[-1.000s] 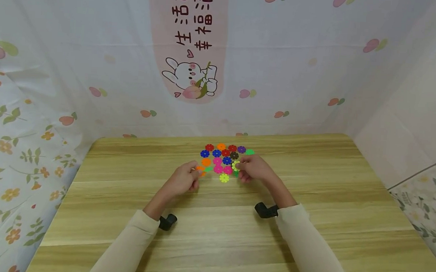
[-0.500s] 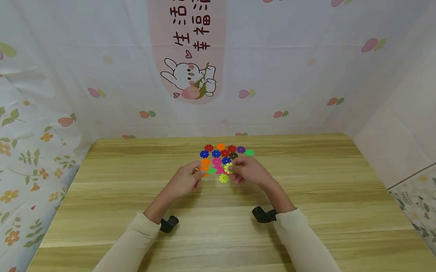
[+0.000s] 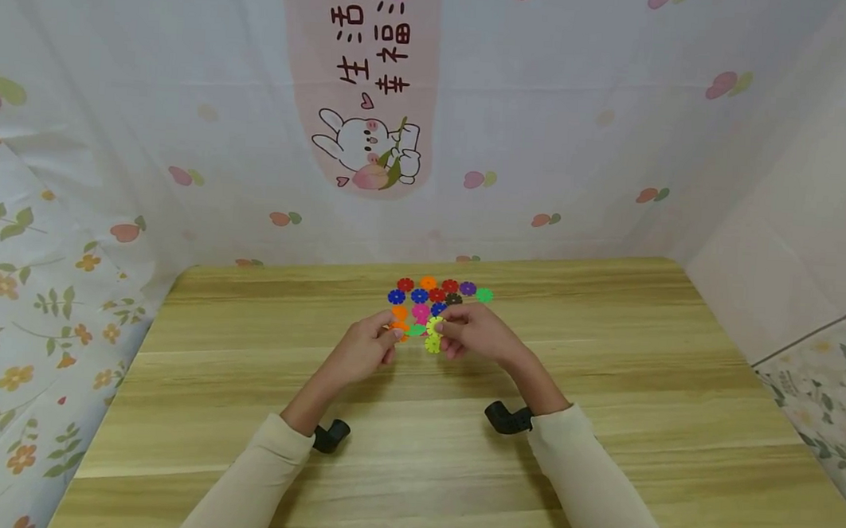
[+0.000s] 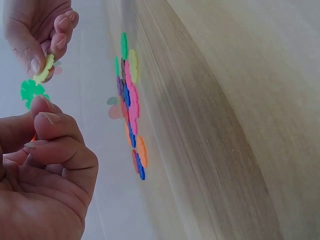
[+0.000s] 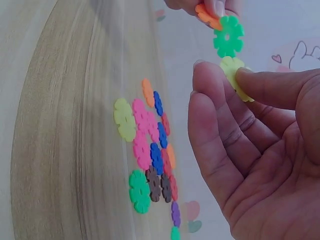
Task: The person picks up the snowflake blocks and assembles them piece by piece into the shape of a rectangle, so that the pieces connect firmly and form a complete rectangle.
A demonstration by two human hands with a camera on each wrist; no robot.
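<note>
The person here wears long, plain cream-coloured cloth: a softly creased left sleeve (image 3: 250,478) and a matching right sleeve (image 3: 598,484), both stopping above the wrist. A small black fitting (image 3: 332,436), bent like a pipe elbow, juts out at the left cuff (image 3: 290,435), and a second black elbow-shaped fitting (image 3: 507,418) at the right. The left hand (image 4: 50,170) shows short fingernails (image 4: 51,118).
</note>
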